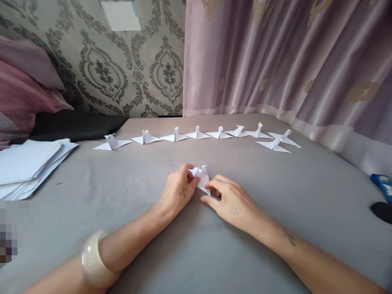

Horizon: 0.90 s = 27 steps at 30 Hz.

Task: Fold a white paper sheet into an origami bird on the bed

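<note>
A small folded white paper piece (201,176) lies on the grey sheet (128,196) in front of me. My left hand (179,191) pinches its left side with closed fingers. My right hand (230,200) presses and pinches its right lower edge. A cream bangle (92,261) circles my left wrist. Behind the hands, a curved row of several finished white paper birds (196,134) stands on the sheet.
A stack of white paper sheets (29,165) lies at the left. Pink pillows (24,90) and a black cloth (76,124) are at the back left. A pink curtain (290,61) hangs behind. A blue object (382,183) and a black one (382,211) lie at the right edge.
</note>
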Available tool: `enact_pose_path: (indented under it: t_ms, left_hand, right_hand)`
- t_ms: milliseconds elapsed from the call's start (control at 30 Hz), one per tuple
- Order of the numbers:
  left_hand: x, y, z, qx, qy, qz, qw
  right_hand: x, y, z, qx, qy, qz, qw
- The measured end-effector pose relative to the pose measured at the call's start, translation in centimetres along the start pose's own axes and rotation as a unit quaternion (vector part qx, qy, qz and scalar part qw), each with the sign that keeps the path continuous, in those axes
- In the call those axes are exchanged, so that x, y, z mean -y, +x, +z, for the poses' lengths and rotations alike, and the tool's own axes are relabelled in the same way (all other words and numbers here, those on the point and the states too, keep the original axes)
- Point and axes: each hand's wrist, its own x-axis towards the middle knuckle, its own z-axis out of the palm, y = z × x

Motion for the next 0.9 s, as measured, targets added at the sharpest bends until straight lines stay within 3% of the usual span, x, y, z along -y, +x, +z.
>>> enact_pose_path:
  t_ms: [200,433,667,800,900]
  left_hand:
    - [-1.3,-0.7,-0.8,0.049,-0.122,-0.070,0.989]
    - [-2.6,-1.5,-0.6,0.132,-0.249,-0.143,0.949]
    - [-1.0,0.2,-2.3,-0.050,-0.149,-0.102,0.982]
    - [-0.1,1.2,-2.7,-0.053,-0.139,-0.105,0.983]
    - [0.0,1.3,-2.5,-0.025,-0.143,-0.103,0.984]
  right_hand:
    - [-0.9,0.2,0.0,-0.023,-0.076,-0.040,0.996]
    - [-3.1,1.6,-0.3,-0.075,-0.099,-0.046,0.991]
    - [-5.0,2.2,-1.8,-0.189,-0.039,0.000,0.981]
    - [-3.8,1.8,-1.6,-0.154,0.019,0.028,0.988]
    - [-2.5,1.4,-0.7,-0.111,0.038,0.032,0.993]
